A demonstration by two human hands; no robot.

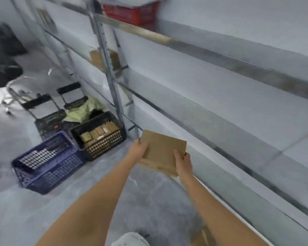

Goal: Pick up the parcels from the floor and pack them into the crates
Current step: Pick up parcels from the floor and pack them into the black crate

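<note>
A black chair stands far left on the grey floor. Nearer lies an empty blue crate, touching a black crate part-filled with brown parcels. Just behind it rises a metal shelf post. The left hand and right hand clamp opposite edges of flat cardboard parcels, held above the floor beside the shelving.

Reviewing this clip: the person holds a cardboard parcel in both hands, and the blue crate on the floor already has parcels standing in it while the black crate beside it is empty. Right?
Not quite: the crates are swapped. In the head view the black crate holds the row of parcels, and the blue crate beside it is empty. The rest stands: the left hand and right hand both hold the cardboard parcel.
</note>
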